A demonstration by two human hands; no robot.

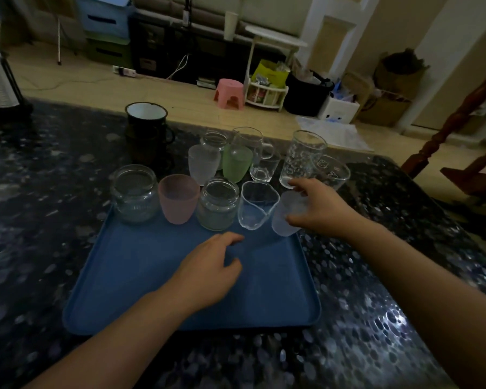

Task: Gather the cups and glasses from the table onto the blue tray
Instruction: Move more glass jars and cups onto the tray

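We found the right hand (317,206) grasping a frosted cup (288,214) at the blue tray's (141,276) upper right corner, right of centre in the frame. The left hand (208,273) hovered released over the tray's bare middle. Two jars, a pink cup (177,199) and a clear glass (257,204) lined the tray's far edge; further glasses stood behind on the bench (40,192).

A home living room — sofa (264,12), pink stool (229,92) (cluttered floor).

A pink stool (229,93) stands on the floor beside a white rack (265,94) and black bin (306,94).
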